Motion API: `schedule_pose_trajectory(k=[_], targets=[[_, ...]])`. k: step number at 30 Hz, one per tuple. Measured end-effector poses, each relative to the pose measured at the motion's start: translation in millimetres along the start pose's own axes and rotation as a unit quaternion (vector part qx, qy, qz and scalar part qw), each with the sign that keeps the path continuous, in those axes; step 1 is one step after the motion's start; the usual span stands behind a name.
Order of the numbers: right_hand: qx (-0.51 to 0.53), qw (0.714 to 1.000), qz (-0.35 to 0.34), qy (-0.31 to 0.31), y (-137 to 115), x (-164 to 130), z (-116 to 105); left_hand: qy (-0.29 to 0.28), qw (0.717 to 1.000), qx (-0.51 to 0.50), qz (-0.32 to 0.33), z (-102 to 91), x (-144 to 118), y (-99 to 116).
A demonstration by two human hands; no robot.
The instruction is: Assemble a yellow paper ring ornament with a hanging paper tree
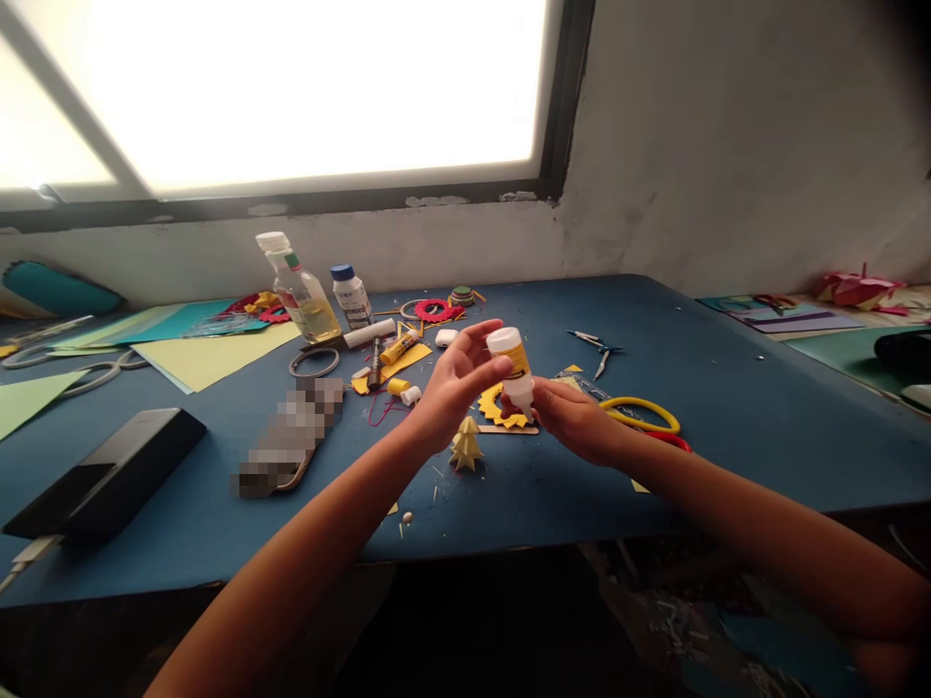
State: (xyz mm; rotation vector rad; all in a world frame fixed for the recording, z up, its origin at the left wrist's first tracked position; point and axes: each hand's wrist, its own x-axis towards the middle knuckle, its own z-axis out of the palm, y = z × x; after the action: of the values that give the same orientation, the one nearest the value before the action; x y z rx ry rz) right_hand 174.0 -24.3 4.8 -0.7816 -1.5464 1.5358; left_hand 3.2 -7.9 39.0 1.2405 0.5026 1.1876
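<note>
My left hand (465, 373) is closed around a small glue bottle (507, 355) with a yellow label, tipped so its clear nozzle points down. Just under the nozzle is a yellow paper ring (490, 409) with a toothed edge. The fingers of my right hand (571, 417) are closed at the ring's right side and seem to pinch it; the bottle partly hides them. A wooden craft stick (520, 430) shows directly below the ring. Near my left wrist a small pale-yellow folded paper tree (466, 446) stands upright on the table.
Yellow-and-red-handled scissors (644, 415) lie by my right wrist, a compass (597, 344) beyond. At left are a phone (295, 436) and a black box-shaped device (109, 475). A glass bottle (309, 305), a blue-capped bottle (353, 296), a glue stick (400, 347) and paper sheets (218, 354) stand or lie behind.
</note>
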Motion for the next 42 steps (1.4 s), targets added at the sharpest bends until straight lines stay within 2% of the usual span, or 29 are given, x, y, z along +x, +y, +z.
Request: schedule_pose_trajectory(k=[3,8,13,15,17,20,25,31,34,36,38,40,42], targets=[[-0.035,0.999,0.01,0.007,0,0,-1,0.043,0.999,0.029,0.015,-1.7,2,-2],[0.036,0.999,0.015,-0.01,1,1,-2,-0.006,1.0,-0.022,-0.02,1.2,1,0],[-0.024,0.999,0.02,-0.009,2,1,-2,0.04,0.998,0.047,0.002,1.5,0,0],[0.03,0.999,0.032,-0.03,1,1,0,0.018,0.999,0.019,-0.022,-1.3,0,-1],[0.093,0.993,0.039,-0.056,-3,0,1,-0.03,0.999,-0.02,-0.04,-3.7,1,-1],[0.127,0.988,0.045,-0.072,-7,-1,2,-0.072,0.996,-0.046,-0.039,-4.7,0,0],[0.13,0.987,0.055,-0.078,-9,-2,3,-0.085,0.995,-0.044,-0.029,-3.5,-1,0],[0.175,0.977,0.002,-0.118,-12,-2,2,-0.082,0.996,-0.026,-0.014,-2.2,-1,-2],[0.187,0.97,0.017,-0.155,-14,-2,-2,-0.111,0.993,-0.012,-0.029,-1.0,-2,-2],[0.18,0.97,0.032,-0.16,-13,-1,-3,-0.108,0.994,-0.007,-0.024,-0.8,-3,-2],[0.149,0.981,0.032,-0.121,-12,0,-3,-0.084,0.996,-0.003,-0.014,-1.3,-2,-3],[0.087,0.996,0.009,-0.037,-10,2,-2,-0.048,0.999,0.005,-0.01,-2.3,0,-3],[0.001,0.997,-0.046,0.059,-9,3,-3,-0.015,1.0,0.013,-0.007,-2.8,1,-4]])
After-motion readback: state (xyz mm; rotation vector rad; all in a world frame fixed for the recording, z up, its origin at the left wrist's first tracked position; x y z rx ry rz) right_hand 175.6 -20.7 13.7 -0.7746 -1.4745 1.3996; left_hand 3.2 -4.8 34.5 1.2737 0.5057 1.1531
